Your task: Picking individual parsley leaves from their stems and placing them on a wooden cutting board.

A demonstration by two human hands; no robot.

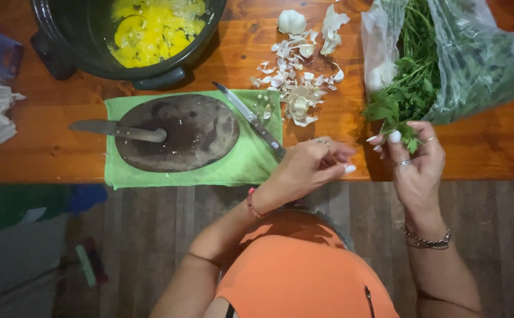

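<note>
The right hand [413, 162] pinches a sprig of herbs [407, 88] spilling from the plastic bag [486, 59] on the table [51, 129]; the left hand [310, 165] is curled, its grip closed on something too small to identify. Best to hold stems near the base and pull gently. The knife [254, 121] rests on the green cloth [251, 165]

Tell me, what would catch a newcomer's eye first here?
Probably the bright yellow beaten eggs in the black pot at the table's far left. Next, the green herbs spilling from a plastic bag at right, where the right hand pinches a sprig. Between them lie scattered garlic peels.
</note>
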